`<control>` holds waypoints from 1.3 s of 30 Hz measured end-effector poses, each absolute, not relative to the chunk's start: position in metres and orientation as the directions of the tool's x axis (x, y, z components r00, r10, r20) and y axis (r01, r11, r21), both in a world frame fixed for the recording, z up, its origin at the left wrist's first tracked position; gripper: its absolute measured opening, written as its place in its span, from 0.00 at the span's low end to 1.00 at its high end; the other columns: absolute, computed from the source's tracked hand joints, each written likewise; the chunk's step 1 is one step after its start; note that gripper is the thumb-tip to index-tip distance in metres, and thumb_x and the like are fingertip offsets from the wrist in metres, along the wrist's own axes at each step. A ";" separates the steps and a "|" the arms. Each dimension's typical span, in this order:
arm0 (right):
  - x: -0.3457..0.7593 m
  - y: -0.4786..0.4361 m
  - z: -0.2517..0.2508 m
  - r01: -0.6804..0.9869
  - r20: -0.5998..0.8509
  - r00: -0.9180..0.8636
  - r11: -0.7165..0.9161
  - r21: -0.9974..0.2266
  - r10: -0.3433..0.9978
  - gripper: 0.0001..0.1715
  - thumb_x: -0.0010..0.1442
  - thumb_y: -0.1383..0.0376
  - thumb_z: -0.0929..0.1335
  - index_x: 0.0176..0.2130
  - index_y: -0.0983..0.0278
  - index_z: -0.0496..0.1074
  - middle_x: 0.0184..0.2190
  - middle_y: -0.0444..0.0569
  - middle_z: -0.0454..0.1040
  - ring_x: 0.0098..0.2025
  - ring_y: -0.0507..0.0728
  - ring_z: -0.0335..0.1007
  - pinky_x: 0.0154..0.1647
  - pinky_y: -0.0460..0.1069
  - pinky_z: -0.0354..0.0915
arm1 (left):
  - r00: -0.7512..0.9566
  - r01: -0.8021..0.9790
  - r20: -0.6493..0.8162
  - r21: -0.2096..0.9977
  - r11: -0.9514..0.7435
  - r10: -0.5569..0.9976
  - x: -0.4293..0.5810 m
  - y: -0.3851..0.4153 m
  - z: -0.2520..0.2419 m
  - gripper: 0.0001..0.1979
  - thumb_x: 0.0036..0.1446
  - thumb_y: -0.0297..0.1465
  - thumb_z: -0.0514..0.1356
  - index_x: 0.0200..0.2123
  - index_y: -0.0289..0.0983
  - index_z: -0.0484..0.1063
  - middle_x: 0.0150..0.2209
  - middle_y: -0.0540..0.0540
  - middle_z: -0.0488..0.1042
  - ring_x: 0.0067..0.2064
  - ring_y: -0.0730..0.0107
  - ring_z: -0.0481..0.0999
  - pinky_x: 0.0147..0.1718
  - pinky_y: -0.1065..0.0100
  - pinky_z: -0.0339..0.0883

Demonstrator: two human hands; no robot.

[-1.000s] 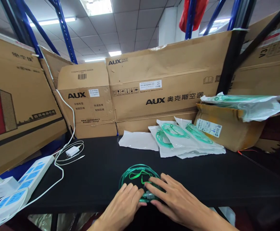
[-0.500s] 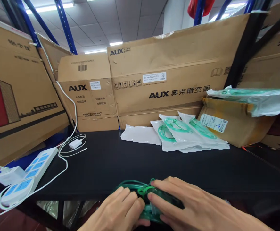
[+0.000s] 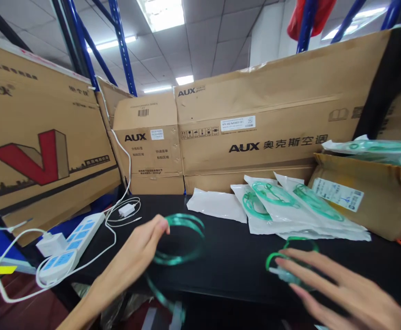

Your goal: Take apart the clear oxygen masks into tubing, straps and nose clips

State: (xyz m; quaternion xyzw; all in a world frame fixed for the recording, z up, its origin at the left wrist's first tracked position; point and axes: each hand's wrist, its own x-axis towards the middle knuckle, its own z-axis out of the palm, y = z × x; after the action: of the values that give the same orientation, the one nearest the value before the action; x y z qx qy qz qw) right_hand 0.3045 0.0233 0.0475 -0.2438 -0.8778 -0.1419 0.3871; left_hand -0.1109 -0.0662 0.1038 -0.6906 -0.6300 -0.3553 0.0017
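My left hand [image 3: 136,254] is raised over the black table [image 3: 228,252], its fingers pinched on a coil of green tubing [image 3: 181,238] that hangs in a loop and trails down past the table's front edge. My right hand [image 3: 327,286] is low at the right, fingers curled around a clear green mask piece [image 3: 288,270] with a green strap looping above it. Both hands are blurred by motion and stand well apart from each other.
Sealed white pouches with green tubing [image 3: 283,204] lie at the back of the table beside an empty white pouch [image 3: 217,205]. AUX cartons [image 3: 255,119] wall the back. A brown box [image 3: 362,197] is at right. A power strip [image 3: 71,243] and charger cables are at left.
The hands were together on the bundled tubing and mask at the table's front edge. They have pulled apart, the left lifting the coil leftward, the right carrying the mask rightward. The view swung left.
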 end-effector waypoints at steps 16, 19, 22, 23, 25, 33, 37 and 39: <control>0.213 0.022 0.001 0.406 0.607 -0.675 0.898 -0.169 0.419 0.24 0.71 0.67 0.68 0.64 0.51 0.71 0.62 0.51 0.76 0.64 0.63 0.73 0.62 0.59 0.74 | 0.096 0.883 0.390 0.392 -0.260 0.916 -0.152 0.024 0.029 0.23 0.74 0.40 0.56 0.67 0.40 0.66 0.67 0.38 0.69 0.69 0.49 0.66 0.69 0.43 0.56; 0.216 0.017 0.000 0.466 0.626 -0.635 0.871 -0.157 0.453 0.28 0.71 0.73 0.61 0.60 0.48 0.75 0.58 0.55 0.74 0.57 0.62 0.77 0.52 0.60 0.78 | 0.196 0.825 0.336 0.452 -0.340 0.921 -0.106 -0.009 0.028 0.19 0.76 0.40 0.52 0.66 0.49 0.67 0.65 0.49 0.71 0.67 0.64 0.69 0.69 0.60 0.60; 0.217 0.016 -0.004 0.495 0.608 -0.490 0.773 -0.396 0.625 0.22 0.72 0.68 0.62 0.58 0.53 0.76 0.51 0.55 0.76 0.51 0.60 0.79 0.50 0.56 0.78 | 0.256 0.778 0.315 0.494 -0.388 0.914 -0.063 -0.020 0.027 0.21 0.75 0.39 0.55 0.68 0.51 0.64 0.67 0.50 0.69 0.61 0.68 0.75 0.65 0.65 0.66; 0.217 0.017 -0.006 0.509 0.590 -0.411 0.712 -0.484 0.695 0.18 0.73 0.64 0.62 0.56 0.57 0.76 0.48 0.55 0.77 0.49 0.61 0.79 0.50 0.57 0.78 | 0.259 0.763 0.314 0.514 -0.392 0.914 -0.053 -0.019 0.027 0.22 0.75 0.37 0.55 0.69 0.51 0.63 0.67 0.50 0.68 0.58 0.69 0.78 0.63 0.65 0.68; 0.214 0.020 -0.009 0.542 0.552 -0.265 0.596 -0.593 0.791 0.16 0.73 0.58 0.64 0.50 0.61 0.78 0.43 0.56 0.78 0.47 0.65 0.79 0.52 0.63 0.77 | 0.255 0.741 0.317 0.542 -0.395 0.913 -0.039 -0.011 0.025 0.23 0.75 0.34 0.53 0.70 0.50 0.61 0.69 0.48 0.65 0.59 0.67 0.77 0.63 0.62 0.69; 0.187 0.022 -0.010 0.451 0.440 -0.223 0.492 -0.744 0.870 0.20 0.70 0.55 0.67 0.55 0.63 0.77 0.54 0.59 0.80 0.58 0.68 0.77 0.63 0.64 0.70 | 0.305 0.774 0.285 0.482 -0.411 0.908 -0.011 0.007 0.004 0.26 0.69 0.24 0.56 0.68 0.43 0.67 0.66 0.41 0.72 0.69 0.51 0.69 0.68 0.47 0.63; 0.185 0.028 -0.006 0.262 0.374 -0.306 0.455 -0.851 0.875 0.21 0.72 0.55 0.66 0.59 0.60 0.70 0.54 0.54 0.82 0.55 0.61 0.80 0.59 0.54 0.75 | 0.258 0.759 0.446 0.455 -0.466 0.857 -0.005 0.013 -0.012 0.26 0.69 0.24 0.55 0.67 0.43 0.66 0.60 0.40 0.78 0.59 0.53 0.78 0.61 0.51 0.72; 0.189 0.033 -0.005 0.084 0.307 -0.343 0.354 -0.931 0.888 0.21 0.71 0.53 0.68 0.59 0.58 0.69 0.55 0.53 0.81 0.56 0.60 0.80 0.58 0.52 0.75 | 0.209 0.754 0.510 0.459 -0.470 0.834 -0.007 0.016 -0.018 0.25 0.68 0.24 0.57 0.65 0.43 0.67 0.53 0.41 0.82 0.52 0.55 0.82 0.56 0.54 0.75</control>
State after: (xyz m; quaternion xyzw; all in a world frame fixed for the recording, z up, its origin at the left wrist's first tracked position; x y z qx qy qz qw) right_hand 0.1893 0.0333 -0.0054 -0.3530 -0.6880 0.4453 0.4514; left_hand -0.0067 0.0160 -0.0184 -0.7757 -0.5117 -0.3652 -0.0549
